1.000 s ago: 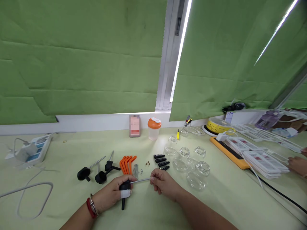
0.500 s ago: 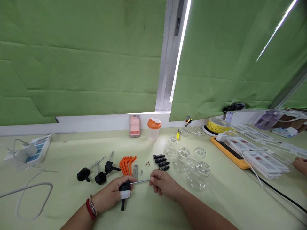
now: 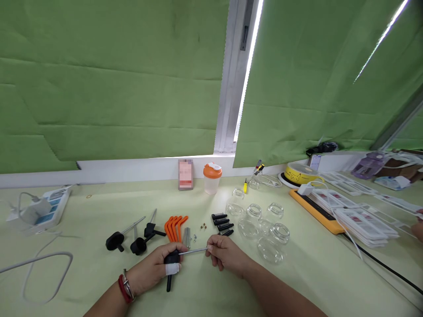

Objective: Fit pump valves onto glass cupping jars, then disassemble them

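Note:
My left hand (image 3: 161, 259), with white tape round one finger, is closed round a black plastic cap (image 3: 171, 259) with a handle pointing down. A thin metal rod (image 3: 194, 251) runs from the cap to the right. At its far end my right hand (image 3: 226, 253) pinches the tip; anything small between those fingertips is hidden. Left of my hands lie several similar black caps with rods (image 3: 115, 241). Just beyond them are orange bent levers (image 3: 174, 226), metal pins (image 3: 187, 237), tiny brass-coloured pieces (image 3: 203, 226) and black parts with springs (image 3: 223, 222).
Several clear glass jars (image 3: 271, 246) stand right of my right hand. An orange-lidded cup (image 3: 212, 178) and a phone (image 3: 185, 175) are at the back. White power strips (image 3: 54, 204) lie left, an orange one (image 3: 317, 211) right. Another person's hand (image 3: 418, 229) shows at the right edge.
My hands, the black cap and the rod look practically unmoved. At the far right, the other person's hand has shifted toward the edge, with a pale flat strip now raised near it.

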### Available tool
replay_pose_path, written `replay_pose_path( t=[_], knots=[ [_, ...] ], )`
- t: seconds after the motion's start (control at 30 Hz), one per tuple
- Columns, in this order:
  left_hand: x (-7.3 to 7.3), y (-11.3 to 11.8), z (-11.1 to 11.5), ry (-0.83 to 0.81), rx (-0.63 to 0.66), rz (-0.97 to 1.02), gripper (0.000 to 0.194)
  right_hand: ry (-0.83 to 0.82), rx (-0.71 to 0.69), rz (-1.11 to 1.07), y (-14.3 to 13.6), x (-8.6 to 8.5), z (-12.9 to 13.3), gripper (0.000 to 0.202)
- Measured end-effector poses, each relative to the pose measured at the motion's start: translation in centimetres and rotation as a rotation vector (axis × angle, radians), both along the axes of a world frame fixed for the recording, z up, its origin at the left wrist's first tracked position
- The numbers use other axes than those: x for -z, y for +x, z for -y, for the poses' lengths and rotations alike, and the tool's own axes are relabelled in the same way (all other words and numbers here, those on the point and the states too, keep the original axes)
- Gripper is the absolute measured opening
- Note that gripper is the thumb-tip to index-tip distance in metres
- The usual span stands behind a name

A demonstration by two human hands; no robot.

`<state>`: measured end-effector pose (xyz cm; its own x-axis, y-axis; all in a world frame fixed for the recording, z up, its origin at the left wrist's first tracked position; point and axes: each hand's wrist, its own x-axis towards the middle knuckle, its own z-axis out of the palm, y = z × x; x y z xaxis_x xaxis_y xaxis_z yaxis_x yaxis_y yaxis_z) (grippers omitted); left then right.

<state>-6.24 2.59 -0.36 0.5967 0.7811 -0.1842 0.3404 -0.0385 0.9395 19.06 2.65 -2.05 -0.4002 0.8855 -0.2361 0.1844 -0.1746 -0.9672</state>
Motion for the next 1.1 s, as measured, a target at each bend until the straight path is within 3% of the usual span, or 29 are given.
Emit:
replay_pose_path(
  t=[1.1],
  knots=[
    [0.57,-0.31,-0.27,-0.001,0.021,0.039,0.039,-0.004,-0.011,-0.011,0.11,-0.26,-0.04,0.019]
  ],
)
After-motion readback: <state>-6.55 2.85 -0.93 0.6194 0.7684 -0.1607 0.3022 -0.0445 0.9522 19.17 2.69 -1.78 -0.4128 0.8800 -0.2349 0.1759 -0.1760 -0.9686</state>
